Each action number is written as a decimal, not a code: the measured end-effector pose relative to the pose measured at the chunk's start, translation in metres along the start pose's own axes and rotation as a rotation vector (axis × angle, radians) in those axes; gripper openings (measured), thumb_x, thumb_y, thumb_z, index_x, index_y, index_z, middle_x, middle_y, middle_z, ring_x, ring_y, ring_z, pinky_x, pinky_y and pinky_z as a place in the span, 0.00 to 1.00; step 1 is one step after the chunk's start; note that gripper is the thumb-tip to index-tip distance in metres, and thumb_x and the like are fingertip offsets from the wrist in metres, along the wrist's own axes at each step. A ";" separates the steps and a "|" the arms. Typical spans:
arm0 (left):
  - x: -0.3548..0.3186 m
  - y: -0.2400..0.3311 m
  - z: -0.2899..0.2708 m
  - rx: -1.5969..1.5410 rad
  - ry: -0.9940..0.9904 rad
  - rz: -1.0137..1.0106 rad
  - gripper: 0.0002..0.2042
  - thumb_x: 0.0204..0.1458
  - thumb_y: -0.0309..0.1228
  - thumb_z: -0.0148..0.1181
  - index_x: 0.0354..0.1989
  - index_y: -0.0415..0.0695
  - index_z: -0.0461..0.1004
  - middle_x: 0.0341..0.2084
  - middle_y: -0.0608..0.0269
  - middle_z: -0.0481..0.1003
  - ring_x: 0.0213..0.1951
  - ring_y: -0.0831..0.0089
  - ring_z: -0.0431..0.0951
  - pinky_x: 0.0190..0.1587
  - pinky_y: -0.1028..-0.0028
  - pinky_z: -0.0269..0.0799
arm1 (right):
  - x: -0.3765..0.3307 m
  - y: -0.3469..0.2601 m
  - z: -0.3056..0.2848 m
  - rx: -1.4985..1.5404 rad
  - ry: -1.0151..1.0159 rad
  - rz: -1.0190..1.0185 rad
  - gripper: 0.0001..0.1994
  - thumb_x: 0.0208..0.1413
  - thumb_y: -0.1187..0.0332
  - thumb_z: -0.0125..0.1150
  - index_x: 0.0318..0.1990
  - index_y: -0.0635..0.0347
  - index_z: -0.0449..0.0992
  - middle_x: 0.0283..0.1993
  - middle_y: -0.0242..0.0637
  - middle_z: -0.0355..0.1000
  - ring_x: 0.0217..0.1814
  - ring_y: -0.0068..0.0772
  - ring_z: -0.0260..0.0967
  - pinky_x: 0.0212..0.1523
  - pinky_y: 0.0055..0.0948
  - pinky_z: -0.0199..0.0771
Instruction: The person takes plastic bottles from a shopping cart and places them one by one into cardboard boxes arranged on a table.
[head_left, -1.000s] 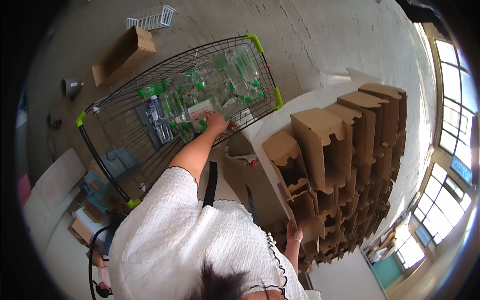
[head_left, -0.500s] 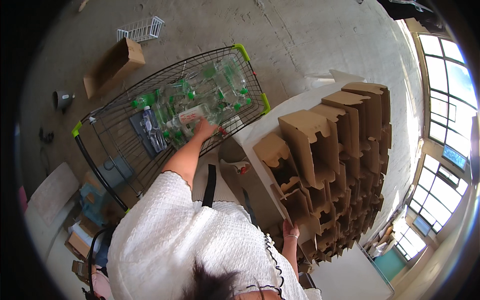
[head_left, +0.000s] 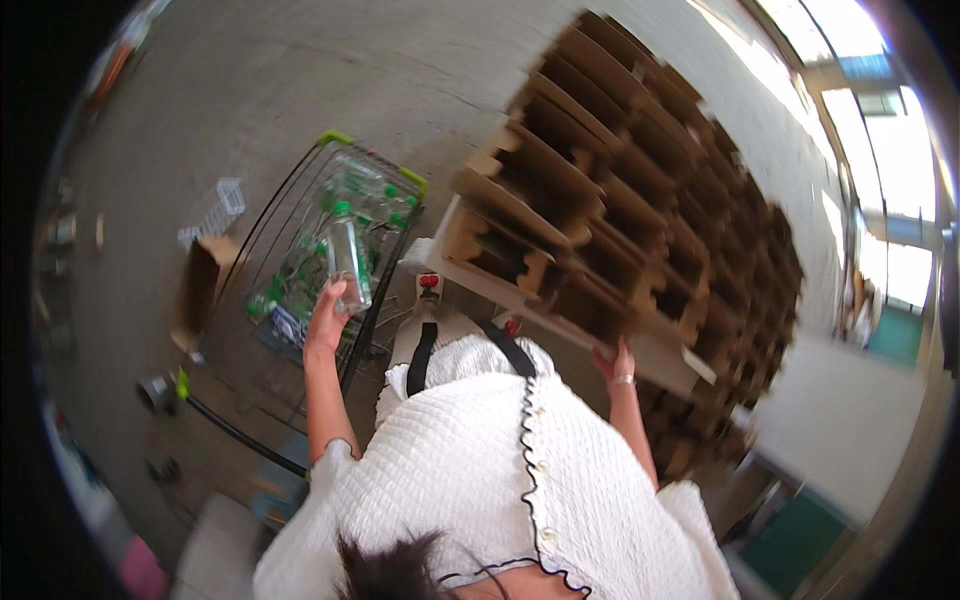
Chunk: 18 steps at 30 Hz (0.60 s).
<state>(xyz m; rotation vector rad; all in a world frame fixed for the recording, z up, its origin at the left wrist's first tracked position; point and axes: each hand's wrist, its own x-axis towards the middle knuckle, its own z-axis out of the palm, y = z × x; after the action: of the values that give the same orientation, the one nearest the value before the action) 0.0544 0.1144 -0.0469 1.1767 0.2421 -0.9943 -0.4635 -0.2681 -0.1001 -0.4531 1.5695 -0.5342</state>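
My left hand (head_left: 326,312) is closed around the lower end of a clear plastic bottle (head_left: 348,258) with a green cap. The bottle is held over the shopping cart (head_left: 262,212), cap pointing away from me. Many similar green-capped bottles (head_left: 372,196) lie heaped in the cart. On the right, my right hand (head_left: 615,366) grips the near edge of a white table (head_left: 655,374). Beside its fingertips stand rows of brown cardboard dividers (head_left: 625,225) with open slots. How far the fingers wrap under the edge is hidden.
Left of the cart lie an open cardboard box (head_left: 203,290), a white wire basket (head_left: 212,211) and a grey bucket (head_left: 157,393). The cart's black handle (head_left: 240,432) reaches toward my left side. A white surface (head_left: 835,430) stands at the right.
My left hand has lifted a bottle out of the heap and drawn it back toward me. My view has turned, so cart and dividers appear shifted. My right hand stays at the table's edge.
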 end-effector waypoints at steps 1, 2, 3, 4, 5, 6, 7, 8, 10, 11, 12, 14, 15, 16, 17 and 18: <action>-0.013 0.008 0.015 0.059 -0.063 0.008 0.30 0.46 0.45 0.65 0.55 0.44 0.68 0.43 0.64 0.74 0.44 0.71 0.77 0.49 0.67 0.75 | -0.008 -0.004 0.001 -0.060 -0.027 -0.041 0.36 0.56 0.51 0.64 0.66 0.53 0.53 0.59 0.45 0.62 0.42 0.54 0.76 0.38 0.46 0.81; -0.029 0.022 0.040 0.096 -0.144 0.011 0.32 0.44 0.45 0.66 0.57 0.43 0.66 0.44 0.63 0.74 0.46 0.70 0.76 0.51 0.67 0.74 | -0.027 -0.012 0.009 -0.138 -0.007 -0.040 0.36 0.56 0.50 0.65 0.66 0.55 0.55 0.58 0.42 0.65 0.39 0.48 0.77 0.39 0.41 0.81; -0.041 0.034 0.068 0.124 -0.225 0.016 0.35 0.42 0.46 0.68 0.59 0.43 0.65 0.45 0.62 0.74 0.47 0.69 0.76 0.52 0.66 0.73 | -0.042 -0.015 0.009 -0.197 0.001 -0.131 0.37 0.55 0.49 0.66 0.65 0.58 0.57 0.57 0.42 0.67 0.42 0.44 0.77 0.41 0.38 0.80; -0.045 0.037 0.085 0.189 -0.297 0.023 0.37 0.41 0.45 0.68 0.60 0.42 0.64 0.46 0.62 0.73 0.49 0.69 0.76 0.54 0.67 0.72 | -0.045 -0.015 0.005 -0.228 0.050 -0.205 0.33 0.56 0.51 0.66 0.62 0.61 0.62 0.53 0.40 0.71 0.46 0.38 0.76 0.43 0.34 0.78; -0.045 0.041 0.102 0.251 -0.370 0.031 0.39 0.39 0.45 0.69 0.62 0.42 0.63 0.48 0.61 0.73 0.51 0.69 0.75 0.56 0.67 0.71 | -0.047 -0.007 -0.005 -0.278 0.163 -0.384 0.30 0.57 0.53 0.65 0.60 0.61 0.65 0.51 0.40 0.72 0.44 0.35 0.75 0.43 0.33 0.78; -0.048 0.047 0.128 0.298 -0.440 0.038 0.41 0.38 0.43 0.69 0.63 0.43 0.62 0.51 0.62 0.72 0.53 0.70 0.73 0.59 0.68 0.67 | -0.046 0.000 -0.015 -0.338 0.277 -0.560 0.27 0.58 0.54 0.64 0.58 0.60 0.68 0.49 0.39 0.74 0.43 0.32 0.75 0.43 0.31 0.77; -0.049 0.045 0.148 0.336 -0.440 0.054 0.40 0.38 0.43 0.69 0.63 0.43 0.62 0.52 0.63 0.71 0.55 0.71 0.71 0.60 0.69 0.65 | -0.046 0.005 -0.021 -0.408 0.389 -0.736 0.24 0.59 0.55 0.63 0.56 0.60 0.71 0.47 0.39 0.75 0.41 0.28 0.74 0.43 0.30 0.76; -0.054 0.046 0.168 0.414 -0.526 0.028 0.40 0.38 0.42 0.69 0.63 0.42 0.62 0.51 0.63 0.70 0.54 0.71 0.71 0.59 0.69 0.65 | -0.091 -0.019 0.006 -0.384 0.312 -0.772 0.20 0.61 0.58 0.61 0.55 0.61 0.72 0.47 0.38 0.75 0.42 0.25 0.73 0.44 0.25 0.73; -0.056 0.048 0.226 0.539 -0.709 -0.049 0.41 0.38 0.42 0.69 0.63 0.42 0.61 0.51 0.61 0.70 0.54 0.70 0.71 0.59 0.69 0.66 | -0.148 -0.043 0.028 -0.253 0.010 -0.751 0.17 0.62 0.61 0.60 0.54 0.61 0.73 0.47 0.36 0.76 0.45 0.23 0.73 0.44 0.23 0.73; -0.058 0.044 0.256 0.584 -0.790 -0.090 0.41 0.38 0.43 0.70 0.63 0.42 0.61 0.52 0.60 0.69 0.54 0.70 0.71 0.58 0.70 0.66 | -0.172 -0.054 0.042 -0.209 -0.161 -0.702 0.16 0.64 0.63 0.58 0.54 0.61 0.74 0.47 0.34 0.76 0.48 0.22 0.72 0.45 0.22 0.72; -0.060 0.036 0.286 0.644 -0.900 -0.095 0.41 0.39 0.43 0.70 0.63 0.42 0.60 0.52 0.59 0.69 0.53 0.70 0.71 0.58 0.69 0.66 | -0.191 -0.060 0.057 -0.153 -0.343 -0.691 0.18 0.63 0.63 0.58 0.58 0.61 0.72 0.49 0.36 0.76 0.50 0.23 0.73 0.48 0.22 0.72; -0.065 0.010 0.341 0.735 -1.100 -0.122 0.39 0.42 0.42 0.71 0.62 0.42 0.60 0.52 0.58 0.69 0.53 0.69 0.71 0.57 0.69 0.67 | -0.218 -0.069 0.088 -0.098 -0.627 -0.706 0.30 0.61 0.60 0.60 0.68 0.61 0.59 0.62 0.41 0.68 0.62 0.32 0.66 0.61 0.30 0.66; -0.071 -0.005 0.365 0.769 -1.191 -0.146 0.37 0.45 0.42 0.70 0.62 0.41 0.60 0.51 0.58 0.69 0.52 0.68 0.72 0.56 0.69 0.68 | -0.216 -0.063 0.099 -0.023 -0.710 -0.751 0.33 0.60 0.59 0.62 0.69 0.61 0.56 0.65 0.40 0.63 0.65 0.34 0.62 0.64 0.33 0.63; -0.079 -0.021 0.384 0.821 -1.253 -0.101 0.39 0.47 0.44 0.69 0.64 0.43 0.57 0.52 0.56 0.69 0.54 0.66 0.70 0.57 0.67 0.68 | -0.217 -0.057 0.103 -0.011 -0.678 -0.785 0.33 0.60 0.60 0.62 0.69 0.61 0.56 0.66 0.40 0.63 0.66 0.33 0.62 0.64 0.33 0.62; -0.084 -0.039 0.396 0.868 -1.318 -0.054 0.40 0.50 0.47 0.67 0.67 0.44 0.55 0.53 0.55 0.68 0.56 0.64 0.69 0.58 0.66 0.68 | -0.216 -0.049 0.104 -0.004 -0.644 -0.820 0.33 0.60 0.60 0.62 0.68 0.61 0.56 0.66 0.39 0.62 0.66 0.33 0.61 0.64 0.33 0.62; -0.088 -0.051 0.404 0.879 -1.346 -0.071 0.38 0.52 0.48 0.64 0.66 0.43 0.56 0.53 0.54 0.68 0.57 0.64 0.69 0.58 0.65 0.68 | -0.209 -0.039 0.103 0.253 -0.575 -0.693 0.29 0.61 0.62 0.60 0.66 0.61 0.59 0.65 0.41 0.63 0.66 0.34 0.61 0.65 0.35 0.62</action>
<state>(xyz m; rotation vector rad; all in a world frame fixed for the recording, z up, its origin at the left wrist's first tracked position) -0.1641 -0.1861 0.1417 0.9756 -1.3371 -1.8162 -0.3478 -0.1838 0.0881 -0.8731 0.7536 -1.0103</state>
